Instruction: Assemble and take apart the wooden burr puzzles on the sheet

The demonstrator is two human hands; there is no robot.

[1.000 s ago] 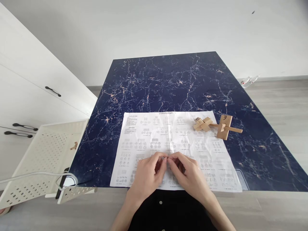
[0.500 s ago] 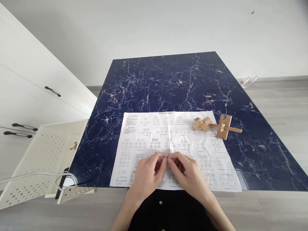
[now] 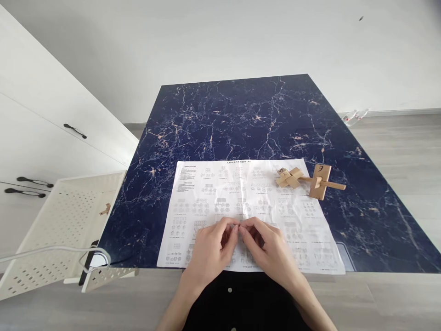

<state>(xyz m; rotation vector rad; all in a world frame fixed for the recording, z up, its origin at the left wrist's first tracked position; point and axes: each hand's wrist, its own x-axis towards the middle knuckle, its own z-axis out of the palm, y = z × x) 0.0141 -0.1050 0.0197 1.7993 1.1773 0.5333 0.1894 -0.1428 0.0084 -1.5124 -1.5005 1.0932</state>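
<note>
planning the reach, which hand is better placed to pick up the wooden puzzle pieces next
Right, probably. The wooden puzzle pieces lie at the sheet's far right corner, on the right hand's side. The left hand would have to cross over it.

Far tabletop [image 3: 237, 115] lies open; wooden puzzle pieces [image 3: 308, 179] block the right

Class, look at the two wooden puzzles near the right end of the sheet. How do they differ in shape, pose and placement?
The left puzzle is a compact cluster of short blocks lying low; the right puzzle is a flat slab standing tilted with a thin stick through it. The left puzzle rests on the sheet; the right puzzle sits on the table. Both are pale wood with a handwritten mark.
</note>
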